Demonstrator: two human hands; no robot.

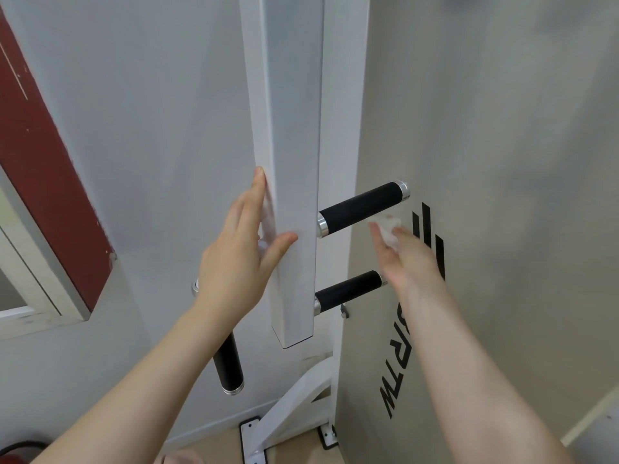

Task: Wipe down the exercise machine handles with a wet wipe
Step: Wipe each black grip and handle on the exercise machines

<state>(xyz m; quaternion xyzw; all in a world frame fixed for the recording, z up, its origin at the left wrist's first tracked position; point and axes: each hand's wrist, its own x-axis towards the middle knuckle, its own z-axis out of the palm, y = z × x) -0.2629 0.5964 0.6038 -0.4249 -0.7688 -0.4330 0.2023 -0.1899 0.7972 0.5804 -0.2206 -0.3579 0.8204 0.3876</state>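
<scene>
Left hand [243,249]: fingers straight, flat against left face of white post [291,182], thumb on front face.
Right hand [410,259]: pinches crumpled wipe [388,231], just below upper handle [361,209]; contact with handle not discernible.
Upper handle: black grip, chrome ends, projects right from post.
Lower handle [348,291]: same type, outer end hidden behind right hand.
Third handle [229,366]: left of post, points downward.
Panel [485,229]: beige, black lettering, behind right hand.
</scene>
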